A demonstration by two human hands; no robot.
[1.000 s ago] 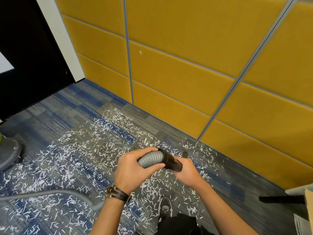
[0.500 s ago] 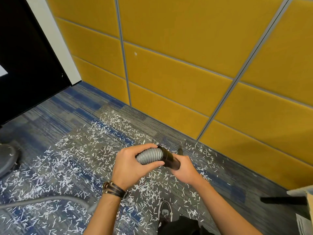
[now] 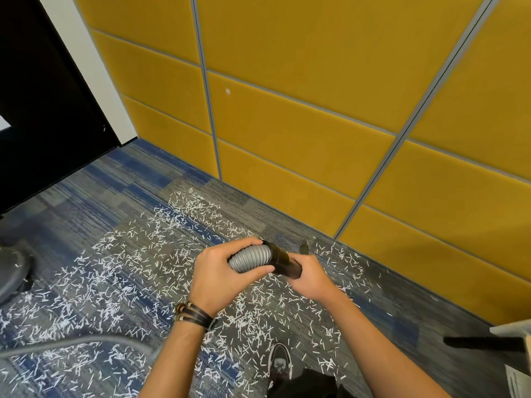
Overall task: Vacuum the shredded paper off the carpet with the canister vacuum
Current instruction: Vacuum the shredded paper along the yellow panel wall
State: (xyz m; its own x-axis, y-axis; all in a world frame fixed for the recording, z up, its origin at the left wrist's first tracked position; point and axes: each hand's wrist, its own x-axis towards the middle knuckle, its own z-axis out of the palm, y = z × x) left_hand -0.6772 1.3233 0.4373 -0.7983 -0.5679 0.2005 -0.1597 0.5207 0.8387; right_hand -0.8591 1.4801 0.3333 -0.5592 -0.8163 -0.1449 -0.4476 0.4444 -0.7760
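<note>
Shredded white paper [image 3: 184,209] over blue-grey carpet [image 3: 86,196], left grip [image 3: 221,272] curled round grey ribbed hose [image 3: 250,258], right grip [image 3: 313,280] clasping black cuff [image 3: 283,261].

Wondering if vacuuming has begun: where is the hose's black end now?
Head view, centre: the black end sits between the left hand, gripping the grey ribbed hose, and the right hand, above the shredded paper.

Open carpet [image 3: 94,202] leftward, yellow panel wall [image 3: 301,133] close ahead
</note>
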